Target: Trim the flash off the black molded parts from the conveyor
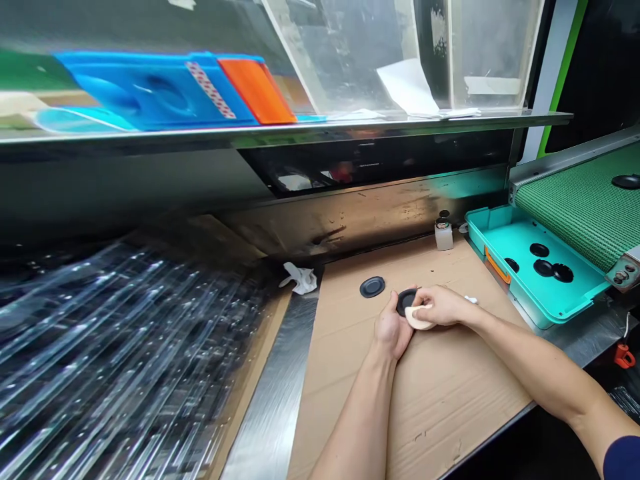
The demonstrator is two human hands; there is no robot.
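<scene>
My left hand [393, 328] is closed around the edge of a black round disc [405, 301], holding it above the cardboard sheet [350, 373]. Pinched in the fingers of my right hand [437, 305] is a cream-coloured pad [419, 319], pressed against or just over the disc's lower right side. Part of the disc is hidden by the pad and fingers. A second black disc [373, 287] lies flat on the cardboard, left of and beyond my hands.
At right, a turquoise tray [555, 313] holds several black discs beside a green conveyor belt [585, 183] carrying another. A small bottle [443, 235] stands at the cardboard's back edge. Clear plastic trays [125, 360] fill the left. A metal shelf [350, 127] spans above; crumpled white tissue [301, 277] lies left.
</scene>
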